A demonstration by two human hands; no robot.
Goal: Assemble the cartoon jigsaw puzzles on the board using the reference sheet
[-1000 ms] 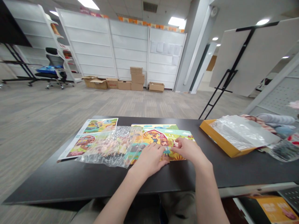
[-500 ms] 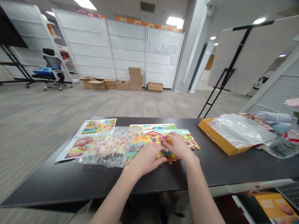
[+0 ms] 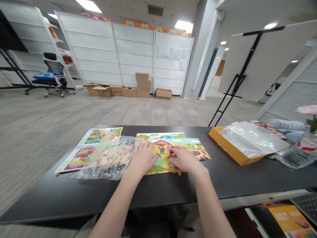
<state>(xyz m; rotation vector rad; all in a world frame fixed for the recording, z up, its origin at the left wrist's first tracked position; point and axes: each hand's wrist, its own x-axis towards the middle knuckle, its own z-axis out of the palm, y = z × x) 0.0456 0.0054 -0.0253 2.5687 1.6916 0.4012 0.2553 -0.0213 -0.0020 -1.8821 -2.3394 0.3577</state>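
A partly joined farm jigsaw puzzle (image 3: 162, 160) lies flat on the dark table, with a red barn, a figure and a cow pattern printed on it. My left hand (image 3: 143, 158) rests on its left side, fingers stretched out and thumb apart, beside a crinkled clear plastic bag (image 3: 111, 162) of pieces. At the puzzle's lower right, my right hand (image 3: 184, 159) has its fingers bent and thumb closed around a puzzle piece (image 3: 172, 154), which is partly hidden. A brown-edged piece (image 3: 177, 171) sticks out below that hand.
A printed picture sheet (image 3: 80, 155) lies at the left, partly under the bag. To the right stand a yellow box tray (image 3: 228, 148) holding clear plastic, and a clear bottle-like container (image 3: 299, 153). The black table's front edge (image 3: 158, 202) runs close to me.
My left hand has moved left, away from the middle of the puzzle, and its fingers have straightened, uncovering more of the picture. My right hand has stayed near the same spot, slightly lower.
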